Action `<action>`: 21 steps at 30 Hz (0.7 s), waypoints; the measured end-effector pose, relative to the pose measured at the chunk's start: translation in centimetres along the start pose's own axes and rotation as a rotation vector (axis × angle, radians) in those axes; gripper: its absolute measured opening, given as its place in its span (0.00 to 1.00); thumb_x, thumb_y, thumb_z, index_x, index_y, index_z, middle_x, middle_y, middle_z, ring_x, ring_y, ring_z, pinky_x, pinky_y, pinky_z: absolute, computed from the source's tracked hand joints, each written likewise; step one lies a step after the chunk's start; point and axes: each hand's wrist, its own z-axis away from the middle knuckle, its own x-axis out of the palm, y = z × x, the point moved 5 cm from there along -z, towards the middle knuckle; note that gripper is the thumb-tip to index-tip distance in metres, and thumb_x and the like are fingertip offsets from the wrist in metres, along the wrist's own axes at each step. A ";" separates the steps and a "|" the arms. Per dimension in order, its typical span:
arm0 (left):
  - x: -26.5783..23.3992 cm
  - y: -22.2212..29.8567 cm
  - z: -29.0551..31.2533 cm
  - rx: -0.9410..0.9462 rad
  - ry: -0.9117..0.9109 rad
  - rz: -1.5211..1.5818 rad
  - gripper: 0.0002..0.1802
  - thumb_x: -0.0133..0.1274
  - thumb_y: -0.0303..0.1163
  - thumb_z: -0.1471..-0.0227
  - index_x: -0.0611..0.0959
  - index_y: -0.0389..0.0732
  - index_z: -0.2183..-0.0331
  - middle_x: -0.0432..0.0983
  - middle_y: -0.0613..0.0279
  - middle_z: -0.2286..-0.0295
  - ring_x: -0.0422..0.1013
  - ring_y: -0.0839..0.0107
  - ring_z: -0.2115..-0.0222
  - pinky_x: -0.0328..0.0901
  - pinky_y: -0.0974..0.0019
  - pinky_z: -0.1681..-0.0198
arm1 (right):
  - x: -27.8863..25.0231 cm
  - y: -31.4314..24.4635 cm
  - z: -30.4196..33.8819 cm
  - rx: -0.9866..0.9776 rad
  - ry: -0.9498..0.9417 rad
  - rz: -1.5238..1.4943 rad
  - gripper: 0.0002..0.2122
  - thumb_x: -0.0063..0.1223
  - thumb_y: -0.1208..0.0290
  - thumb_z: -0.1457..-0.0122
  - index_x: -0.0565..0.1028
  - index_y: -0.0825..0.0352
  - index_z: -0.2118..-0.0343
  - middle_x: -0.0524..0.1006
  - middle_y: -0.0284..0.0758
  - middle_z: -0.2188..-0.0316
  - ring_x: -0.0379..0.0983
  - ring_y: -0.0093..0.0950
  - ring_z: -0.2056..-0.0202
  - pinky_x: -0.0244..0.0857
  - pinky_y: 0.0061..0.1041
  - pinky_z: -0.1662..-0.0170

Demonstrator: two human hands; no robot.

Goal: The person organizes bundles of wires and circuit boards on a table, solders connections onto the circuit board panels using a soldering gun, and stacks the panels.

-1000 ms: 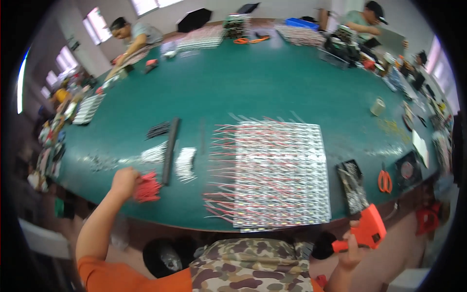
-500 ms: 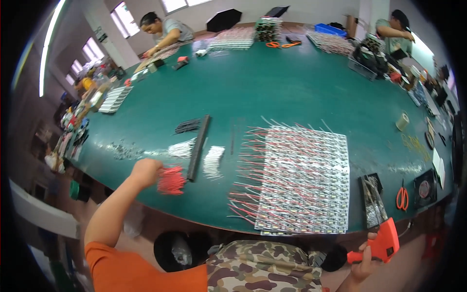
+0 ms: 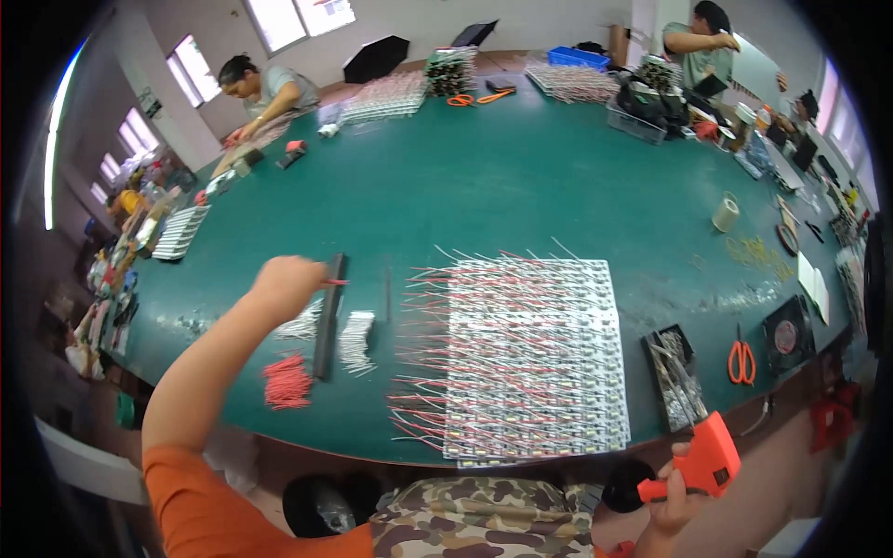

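Note:
My left hand (image 3: 292,285) is closed in a pinch on a short red wire (image 3: 339,282), held over the upper end of a dark bar (image 3: 327,339). Below that hand lie a pile of red wires (image 3: 287,382) and a pile of white wires (image 3: 299,323). Another white bundle (image 3: 356,342) rests just right of the bar. In my right hand (image 3: 677,502) is an orange-red soldering gun (image 3: 716,454), its tip toward a black tray (image 3: 672,377) at the table edge. Between my hands lies a sheet of white circuit boards (image 3: 539,358), red and white wires sticking out leftward.
Orange-handled scissors (image 3: 741,361) and a black square device (image 3: 789,333) lie right of the tray. Farther back stands a thread spool (image 3: 726,214). Two people work across the green table (image 3: 521,186), near stacked boards (image 3: 450,73) and a plastic bin (image 3: 635,124).
My left hand has moved from the red wire pile up to the dark bar, with a red wire in its fingers. The whole view has shifted; my right hand still holds the soldering gun.

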 end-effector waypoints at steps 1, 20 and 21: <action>0.0 1.4 -2.1 0.073 -0.059 -0.103 0.04 0.55 0.30 0.49 0.84 0.43 0.72 0.81 0.52 0.73 0.78 0.51 0.67 0.72 0.51 0.65 | -0.5 0.0 0.2 0.009 0.019 0.043 0.21 0.52 0.77 0.47 0.67 0.75 0.49 0.75 0.45 0.56 0.71 0.24 0.71 0.68 0.23 0.65; 3.3 6.8 -10.2 0.285 -0.268 -0.383 0.05 0.57 0.32 0.53 0.86 0.45 0.75 0.82 0.55 0.73 0.80 0.56 0.70 0.71 0.53 0.70 | -2.0 2.1 -0.9 0.133 0.126 0.003 0.20 0.51 0.81 0.47 0.68 0.76 0.50 0.75 0.48 0.55 0.71 0.24 0.69 0.69 0.23 0.64; 2.6 6.2 -10.0 0.248 -0.264 -0.340 0.04 0.58 0.31 0.53 0.86 0.43 0.74 0.82 0.53 0.72 0.79 0.55 0.70 0.71 0.53 0.69 | -1.9 2.2 -0.9 0.124 0.105 -0.002 0.19 0.51 0.81 0.47 0.68 0.76 0.50 0.75 0.48 0.55 0.71 0.24 0.70 0.69 0.23 0.64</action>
